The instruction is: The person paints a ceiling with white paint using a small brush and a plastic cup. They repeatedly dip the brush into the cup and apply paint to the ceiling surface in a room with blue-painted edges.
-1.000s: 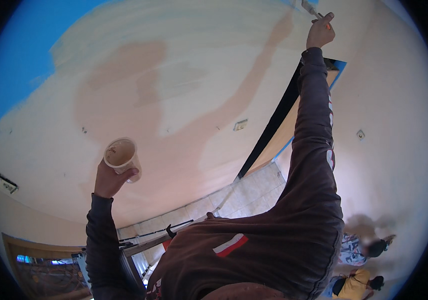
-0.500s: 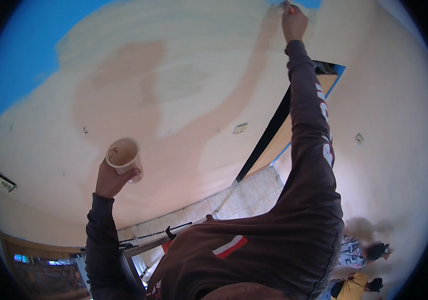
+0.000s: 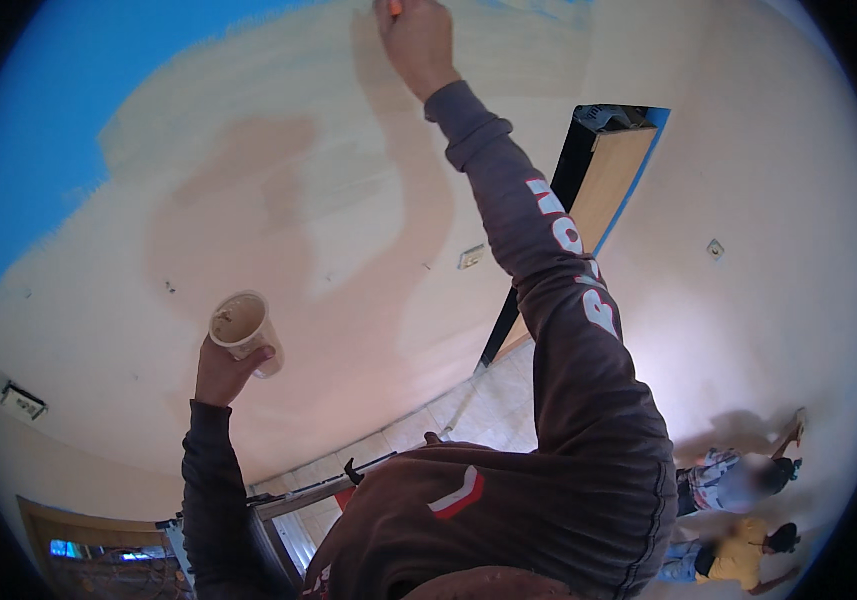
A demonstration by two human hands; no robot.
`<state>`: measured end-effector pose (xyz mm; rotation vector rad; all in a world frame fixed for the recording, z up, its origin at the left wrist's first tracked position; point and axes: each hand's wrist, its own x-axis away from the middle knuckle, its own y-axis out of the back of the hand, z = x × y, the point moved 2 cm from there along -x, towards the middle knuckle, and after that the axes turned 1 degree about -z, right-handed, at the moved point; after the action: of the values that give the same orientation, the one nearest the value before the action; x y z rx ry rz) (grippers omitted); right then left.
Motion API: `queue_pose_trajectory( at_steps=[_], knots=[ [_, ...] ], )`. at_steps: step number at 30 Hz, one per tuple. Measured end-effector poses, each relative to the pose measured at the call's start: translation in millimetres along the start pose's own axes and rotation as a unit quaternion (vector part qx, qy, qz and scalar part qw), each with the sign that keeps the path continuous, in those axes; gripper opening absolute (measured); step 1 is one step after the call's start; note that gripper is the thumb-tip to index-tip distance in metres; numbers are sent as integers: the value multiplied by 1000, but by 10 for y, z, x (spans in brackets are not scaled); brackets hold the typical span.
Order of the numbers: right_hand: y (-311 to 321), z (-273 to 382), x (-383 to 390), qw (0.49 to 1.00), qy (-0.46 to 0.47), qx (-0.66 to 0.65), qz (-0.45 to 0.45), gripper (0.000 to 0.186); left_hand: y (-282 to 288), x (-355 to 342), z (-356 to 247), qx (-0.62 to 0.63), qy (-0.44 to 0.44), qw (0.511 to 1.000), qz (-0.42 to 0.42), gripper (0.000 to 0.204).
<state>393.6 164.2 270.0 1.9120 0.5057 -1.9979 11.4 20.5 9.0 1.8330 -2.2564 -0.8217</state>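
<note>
Left hand (image 3: 223, 372) curled round pale translucent plastic cup (image 3: 246, 333), held out before cream-and-blue wall (image 3: 78, 330); right hand (image 3: 420, 48) up high, fingers closed on orange-ended tool (image 3: 395, 7), mostly out of my sight.

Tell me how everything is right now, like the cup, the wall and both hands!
Cup: open-topped, pale smears inside.
Left hand: closed around the cup.
Right hand: raised, gripping.
Orange handle: gripped, mostly hidden.
Wall: mostly pale, partly blue.
</note>
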Motion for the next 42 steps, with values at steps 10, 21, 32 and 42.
queue_pose_trajectory(
  at_steps=[10, 21, 32, 42],
  knots=[
    [391, 12, 49, 962, -62, -260, -57, 26, 24, 34, 18, -13, -16, 1000, -9, 70],
    [1524, 55, 1016, 796, -456, -394, -50, 33, 15, 55, 4, -22, -21, 999, -27, 78],
    [1111, 1208, 1513, 690, -502, -501, 147, 36, -18, 65, -95, -40, -19, 999, -20, 77],
    [184, 305, 525, 767, -326, -552, -24, 36, 20, 66, -138, -37, -18, 999, -21, 75]
  ],
)
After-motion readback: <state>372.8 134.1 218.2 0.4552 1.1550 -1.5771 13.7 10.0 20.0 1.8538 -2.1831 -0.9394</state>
